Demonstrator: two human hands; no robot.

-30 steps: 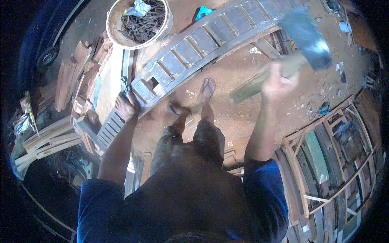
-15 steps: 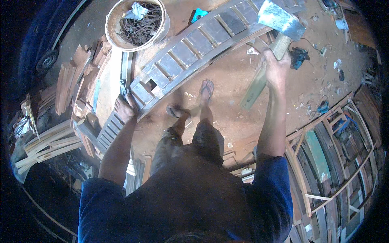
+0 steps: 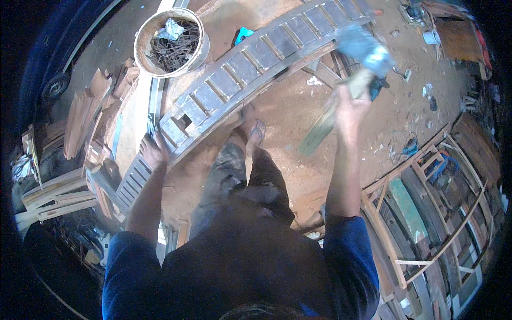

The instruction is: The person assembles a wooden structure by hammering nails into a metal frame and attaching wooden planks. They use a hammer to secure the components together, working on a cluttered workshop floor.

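Reddish-brown ground (image 3: 304,184), dotted with small scraps, spreads around the person's legs, and one sandalled foot (image 3: 258,132) stands just short of a long slatted panel (image 3: 261,52). That panel runs on a slant from lower left to upper right, its near edge marking off the strip of ground where the person stands. The left hand (image 3: 154,151) lies over the panel near its lower-left end, beside a small square opening; its fingers look bent, but I cannot tell whether they clasp the edge or only press on it. Out to the right, the right hand (image 3: 352,108) is closed firmly around the wooden handle of an axe (image 3: 322,129), close below the blurred metal head. The handle's free end points down and left over ground, while the head overlaps the panel's upper-right end in view; contact between them cannot be judged. Open ground separates the right forearm from a light wooden frame (image 3: 382,240) and boards at the lower right. Beyond the panel's far edge are a bright blue item (image 3: 244,35) and a pale bucket (image 3: 205,50) of dark tangled pieces. Stacked timber (image 3: 58,197) borders the left, with a wheel (image 3: 55,86) farther off.
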